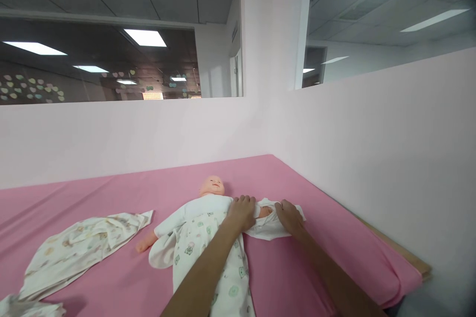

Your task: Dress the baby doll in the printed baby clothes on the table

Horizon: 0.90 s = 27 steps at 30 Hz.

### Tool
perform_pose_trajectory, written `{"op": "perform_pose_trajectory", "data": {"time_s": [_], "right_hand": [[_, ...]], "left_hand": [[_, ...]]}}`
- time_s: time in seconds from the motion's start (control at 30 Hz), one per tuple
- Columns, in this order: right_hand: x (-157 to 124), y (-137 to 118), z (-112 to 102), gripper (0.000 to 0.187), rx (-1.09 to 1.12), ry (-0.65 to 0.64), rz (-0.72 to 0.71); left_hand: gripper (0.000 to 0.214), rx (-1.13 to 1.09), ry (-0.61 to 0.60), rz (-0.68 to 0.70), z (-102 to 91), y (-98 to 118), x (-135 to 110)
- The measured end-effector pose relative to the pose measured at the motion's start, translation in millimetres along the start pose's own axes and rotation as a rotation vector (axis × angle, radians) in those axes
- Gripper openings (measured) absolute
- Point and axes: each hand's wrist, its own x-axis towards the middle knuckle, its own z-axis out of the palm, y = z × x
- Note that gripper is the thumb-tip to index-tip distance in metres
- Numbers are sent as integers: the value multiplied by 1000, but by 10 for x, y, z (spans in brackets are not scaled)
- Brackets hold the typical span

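Note:
A baby doll (211,185) lies on its back, wearing a white top with long sleeves and printed white clothing (208,237) over its body and legs. My left hand (243,212) is closed around the doll's sleeved arm on the right side of the picture. White cloth (268,230) spreads out there, seemingly part of a garment, and the doll's small hand (265,211) shows within it. My right hand (289,217) grips that cloth beside the doll's hand; its fingertips are partly hidden. The doll's other hand (148,241) sticks out of its sleeve at the left.
The doll lies on a pink sheet (122,277) covering a table. A printed white garment (85,242) lies at the left, with more crumpled cloth (31,307) at the lower left corner. White walls (390,148) with windows border the back and right.

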Motion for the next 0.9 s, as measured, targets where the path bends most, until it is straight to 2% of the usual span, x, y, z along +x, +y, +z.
{"op": "perform_pose_trajectory", "data": {"time_s": [0.13,0.23,0.53,0.73,0.9], "right_hand": [[-52,-22,38,22,43,-36,-143],[-58,-27,55,19,87,-27,-175],[-36,-23,31,27,111,101,35],[1,-10,22,32,83,81,93],[-60,-29,0,35,38,42,84]], "left_hand": [[43,34,17,53,65,46,-16],[38,53,34,60,92,69,-19],[33,59,82,39,87,95,-26],[26,19,91,35,83,60,-29],[32,-37,100,-63,60,20,16]]}}
